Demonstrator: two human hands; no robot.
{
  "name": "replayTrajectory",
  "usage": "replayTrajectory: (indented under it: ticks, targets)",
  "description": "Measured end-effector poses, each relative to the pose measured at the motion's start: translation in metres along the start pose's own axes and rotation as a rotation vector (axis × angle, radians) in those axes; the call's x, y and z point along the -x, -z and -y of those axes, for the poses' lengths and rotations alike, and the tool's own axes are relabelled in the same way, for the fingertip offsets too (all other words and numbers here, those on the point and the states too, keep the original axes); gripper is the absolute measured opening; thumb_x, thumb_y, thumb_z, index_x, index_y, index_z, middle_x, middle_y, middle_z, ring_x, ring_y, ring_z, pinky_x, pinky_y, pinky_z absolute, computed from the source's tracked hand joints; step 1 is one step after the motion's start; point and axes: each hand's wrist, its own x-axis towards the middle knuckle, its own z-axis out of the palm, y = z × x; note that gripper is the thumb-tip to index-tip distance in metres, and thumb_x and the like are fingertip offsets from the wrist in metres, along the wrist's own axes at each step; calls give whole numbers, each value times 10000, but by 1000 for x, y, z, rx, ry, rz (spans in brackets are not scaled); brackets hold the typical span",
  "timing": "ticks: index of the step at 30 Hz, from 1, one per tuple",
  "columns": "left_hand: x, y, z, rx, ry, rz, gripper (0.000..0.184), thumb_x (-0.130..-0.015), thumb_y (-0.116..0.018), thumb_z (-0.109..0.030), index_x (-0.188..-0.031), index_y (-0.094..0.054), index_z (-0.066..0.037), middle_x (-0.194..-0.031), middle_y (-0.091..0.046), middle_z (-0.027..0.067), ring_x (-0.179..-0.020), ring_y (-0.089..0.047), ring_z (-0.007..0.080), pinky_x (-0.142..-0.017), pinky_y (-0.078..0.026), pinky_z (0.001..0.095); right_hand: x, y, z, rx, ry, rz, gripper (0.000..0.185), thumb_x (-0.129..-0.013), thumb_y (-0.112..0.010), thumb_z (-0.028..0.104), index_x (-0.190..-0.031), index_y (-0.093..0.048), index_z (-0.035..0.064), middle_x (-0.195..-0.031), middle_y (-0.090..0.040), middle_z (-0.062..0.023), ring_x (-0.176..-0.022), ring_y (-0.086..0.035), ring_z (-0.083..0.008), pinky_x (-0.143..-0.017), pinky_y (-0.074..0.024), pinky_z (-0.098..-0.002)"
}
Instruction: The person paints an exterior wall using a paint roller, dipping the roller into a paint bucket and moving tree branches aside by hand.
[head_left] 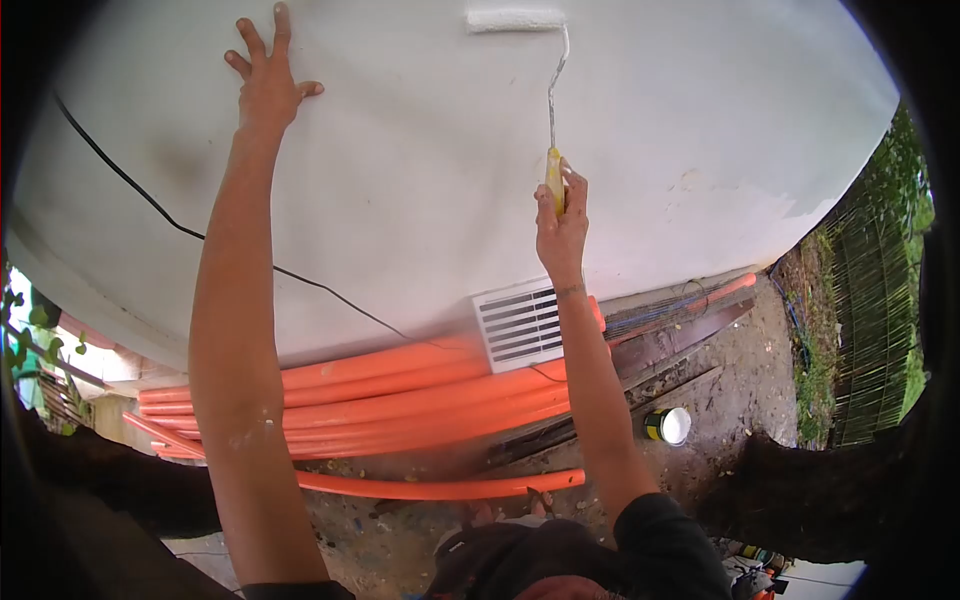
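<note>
Roller (pixel 516 20), one, white sleeve, bent wire: lying flat to the wall (pixel 420 160), above and slightly left of my right fingers. Step in hand, as I judge it: rolling white paint onto the wall. The next stroke, I think, calls for light, even pressure and a steady wrist, with the sleeve kept level.

Right hand (pixel 563 215), one: fingers curled narrow around the yellow handle (pixel 554 165), which stands upright in my grip; the thumb lies along its left side.

Left hand (pixel 268 95), one: fingers spread wide, holding no tool; the palm faces the wall and seems to rest on it, well left of the roller. Whether it bears weight, I cannot tell.

Wall, white: behind both hands; an uneven patch (pixel 800 205) to the right of my right fingers.

Cable (pixel 183 228), black: slanting below my left fingers, crossed by that forearm.

Vent (pixel 521 322), slatted: below my right fingers, partly behind the forearm.

Pipes (pixel 400 410), orange, several: below both hands, along the wall's foot.

Pail (pixel 654 425), white inside: on the ground, below and right of my right fingers.

Fence (pixel 870 300): far right of them.
</note>
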Motion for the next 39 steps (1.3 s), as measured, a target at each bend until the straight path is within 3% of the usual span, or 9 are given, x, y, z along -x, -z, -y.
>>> replayTrajectory:
  ticks: [2, 4, 11, 14, 17, 19, 25, 35, 39]
  targets:
    - [0, 1, -1, 5, -12, -8, 1288, -758, -896, -215, -1614, 44, -423, -1696, 82, 175, -1474, -51, 620, -1013, -566, 597, 39, 6, -31, 33, -69, 13, 370, -1030, -561, 142, -1356, -450, 7, -1065, -654, -167, -770, -615, -227, -725, -524, -377]
    - [0, 1, -1, 0, -27, -15, 1285, -760, -895, -222, -1616, 42, -418, -1694, 82, 188, -1475, -49, 621, -1009, -566, 597, 75, 11, -46, 13, -178, 8, 394, -1025, -565, 140, -1393, -473, 38, -911, -613, -89, -723, -527, -142, -653, -478, -317]
    - [0, 2, -2, -31, -9, 26, 1279, -767, -891, -227, -1621, 46, -398, -1688, 86, 212, -1474, -37, 625, -1016, -557, 600, 176, 23, -139, 81, -243, 29, 392, -1013, -583, 132, -1382, -496, 30, -1100, -609, -131, -870, -555, -177, -777, -487, -318]
    - [0, 3, -4, -105, -20, 16, 1276, -761, -895, -293, -1625, 43, -338, -1673, 79, 240, -1456, -128, 637, -899, -643, 532, 199, 30, -162, 81, -260, 31, 381, -1010, -588, 129, -1366, -507, 19, -1145, -606, -118, -895, -554, -175, -797, -485, -314]
    - [0, 5, -7, -134, 7, 49, 1277, -762, -893, -297, -1626, 47, -326, -1671, 80, 248, -1454, -136, 638, -906, -639, 537, 187, 28, -159, 14, -284, 39, 370, -1014, -592, 143, -1347, -515, 1, -1227, -609, -141, -949, -576, -198, -839, -489, -327]
    - [1, 6, -6, -116, 4, 40, 1285, -762, -895, -287, -1626, 55, -333, -1672, 80, 248, -1456, -140, 632, -909, -635, 541, 162, 26, -123, 3, -258, 42, 370, -1021, -597, 172, -1328, -521, -20, -1332, -621, -208, -1022, -627, -265, -898, -503, -366]
    - [3, 16, -16, -70, 73, 96, 1300, -752, -901, -203, -1633, 45, -348, -1689, 74, 215, -1486, -112, 596, -991, -574, 590, 62, 3, -47, -34, -70, -16, 384, -1024, -569, 159, -1362, -498, -8, -1316, -627, -212, -1002, -633, -254, -911, -507, -361]
    - [3, 30, -24, -104, 135, 167, 1319, -729, -917, -186, -1640, 23, -342, -1697, 83, 189, -1504, -160, 548, -995, -583, 533, -101, -19, 138, -66, 51, -46, 387, -1027, -555, 194, -1370, -486, 30, -970, -664, -145, -790, -627, -243, -753, -501, -410]
    - [2, 27, -21, -152, 121, 158, 1330, -730, -921, -249, -1639, 45, -338, -1696, 73, 196, -1491, -209, 546, -966, -602, 493, -166, -29, 189, -37, 283, -122, 369, -1023, -550, 196, -1345, -479, 31, -877, -665, -156, -754, -642, -280, -750, -505, -444]
